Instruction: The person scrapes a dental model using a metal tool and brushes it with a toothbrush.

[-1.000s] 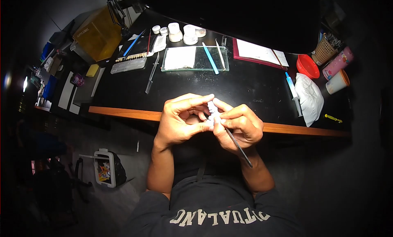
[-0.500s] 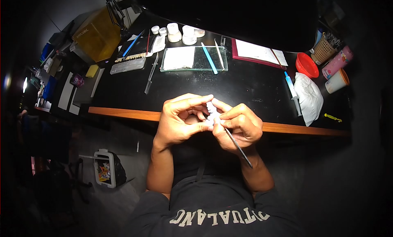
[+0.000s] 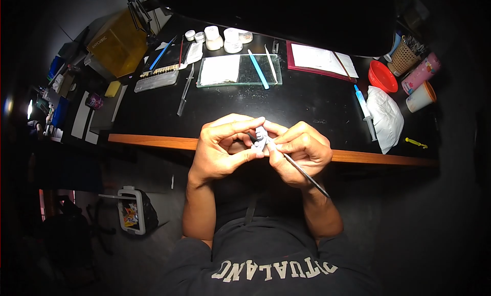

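Your left hand [image 3: 210,150] pinched a small pale ridged piece [image 3: 261,137], your right hand [image 3: 306,152] gripped a slim dark tool [image 3: 307,175], the piece sat between your hands, near the wooden edge [image 3: 153,139] of the worktop [image 3: 225,101].

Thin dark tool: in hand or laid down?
In hand: the right hand pinches the thin dark tool, its shaft sticking out below the grip. Whether its tip touches the pale piece, I cannot tell.

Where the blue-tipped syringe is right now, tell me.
In the head view, the syringe lies toward the right side of the black table, just left of the white bundle, below the red bowl.
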The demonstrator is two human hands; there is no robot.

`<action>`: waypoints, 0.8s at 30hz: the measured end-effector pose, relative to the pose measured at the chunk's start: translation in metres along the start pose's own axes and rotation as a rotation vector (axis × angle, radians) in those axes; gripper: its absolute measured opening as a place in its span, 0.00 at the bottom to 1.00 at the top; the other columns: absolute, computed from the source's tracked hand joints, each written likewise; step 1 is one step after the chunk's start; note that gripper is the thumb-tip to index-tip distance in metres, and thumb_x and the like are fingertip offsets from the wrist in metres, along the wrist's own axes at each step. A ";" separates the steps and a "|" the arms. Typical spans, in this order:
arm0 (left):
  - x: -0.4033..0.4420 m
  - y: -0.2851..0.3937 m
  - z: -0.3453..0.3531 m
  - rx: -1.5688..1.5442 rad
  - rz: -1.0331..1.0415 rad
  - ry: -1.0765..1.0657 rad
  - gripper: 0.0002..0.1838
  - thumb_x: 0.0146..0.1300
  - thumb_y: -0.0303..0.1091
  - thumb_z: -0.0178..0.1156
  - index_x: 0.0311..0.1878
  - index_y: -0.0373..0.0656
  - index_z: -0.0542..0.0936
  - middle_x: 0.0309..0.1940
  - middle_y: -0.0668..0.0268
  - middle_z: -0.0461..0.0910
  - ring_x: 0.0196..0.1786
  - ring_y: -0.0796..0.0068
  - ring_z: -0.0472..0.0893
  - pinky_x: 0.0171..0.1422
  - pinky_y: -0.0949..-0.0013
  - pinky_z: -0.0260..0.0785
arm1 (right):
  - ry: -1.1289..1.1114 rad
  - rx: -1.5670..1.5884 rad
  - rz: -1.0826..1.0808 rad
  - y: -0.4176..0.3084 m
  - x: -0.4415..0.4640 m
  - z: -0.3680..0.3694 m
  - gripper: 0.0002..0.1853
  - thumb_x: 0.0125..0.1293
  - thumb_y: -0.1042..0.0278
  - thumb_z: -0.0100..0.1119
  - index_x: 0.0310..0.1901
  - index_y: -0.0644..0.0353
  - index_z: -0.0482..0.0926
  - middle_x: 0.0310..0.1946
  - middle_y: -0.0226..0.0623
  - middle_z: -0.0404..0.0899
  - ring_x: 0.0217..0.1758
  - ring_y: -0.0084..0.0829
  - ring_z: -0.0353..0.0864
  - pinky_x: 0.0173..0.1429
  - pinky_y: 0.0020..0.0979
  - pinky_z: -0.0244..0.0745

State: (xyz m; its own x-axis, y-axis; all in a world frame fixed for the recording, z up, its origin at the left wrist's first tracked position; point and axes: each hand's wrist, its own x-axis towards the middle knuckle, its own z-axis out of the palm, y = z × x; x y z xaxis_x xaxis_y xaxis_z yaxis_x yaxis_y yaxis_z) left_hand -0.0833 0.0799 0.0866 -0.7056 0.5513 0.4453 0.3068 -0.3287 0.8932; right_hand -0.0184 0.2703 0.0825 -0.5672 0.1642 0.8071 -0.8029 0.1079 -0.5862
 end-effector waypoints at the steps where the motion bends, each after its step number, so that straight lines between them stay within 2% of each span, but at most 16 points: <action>1: 0.000 0.001 0.000 0.013 0.001 -0.002 0.33 0.54 0.13 0.81 0.66 0.35 0.87 0.56 0.58 0.87 0.51 0.78 0.86 0.54 0.75 0.81 | -0.008 -0.005 -0.004 0.000 0.000 -0.001 0.08 0.59 0.88 0.73 0.31 0.68 0.81 0.30 0.42 0.83 0.33 0.28 0.89 0.66 0.56 0.90; 11: 0.002 0.001 0.000 0.040 0.026 -0.016 0.35 0.54 0.13 0.81 0.68 0.36 0.86 0.54 0.59 0.86 0.51 0.78 0.86 0.53 0.75 0.82 | -0.022 -0.027 -0.016 0.001 -0.001 -0.001 0.09 0.59 0.87 0.74 0.31 0.68 0.81 0.30 0.42 0.83 0.33 0.28 0.88 0.65 0.54 0.91; 20: 0.000 0.001 0.000 0.032 -0.003 -0.006 0.34 0.55 0.12 0.79 0.68 0.36 0.87 0.56 0.58 0.86 0.51 0.78 0.86 0.53 0.76 0.81 | -0.013 -0.024 0.016 0.000 0.000 0.000 0.08 0.59 0.87 0.74 0.32 0.68 0.82 0.30 0.42 0.84 0.33 0.28 0.88 0.66 0.56 0.90; 24: -0.001 -0.001 -0.003 0.048 -0.003 -0.037 0.36 0.54 0.11 0.80 0.69 0.34 0.85 0.58 0.56 0.84 0.54 0.74 0.86 0.55 0.74 0.81 | -0.017 -0.020 0.019 0.000 0.001 -0.001 0.08 0.58 0.88 0.74 0.32 0.68 0.82 0.30 0.42 0.83 0.33 0.28 0.87 0.65 0.55 0.91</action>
State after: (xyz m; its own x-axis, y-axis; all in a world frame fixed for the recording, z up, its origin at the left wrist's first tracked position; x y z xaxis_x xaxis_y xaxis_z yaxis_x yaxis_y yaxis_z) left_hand -0.0852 0.0774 0.0852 -0.6826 0.5803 0.4442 0.3358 -0.2907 0.8959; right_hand -0.0187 0.2714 0.0831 -0.5854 0.1497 0.7968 -0.7883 0.1245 -0.6025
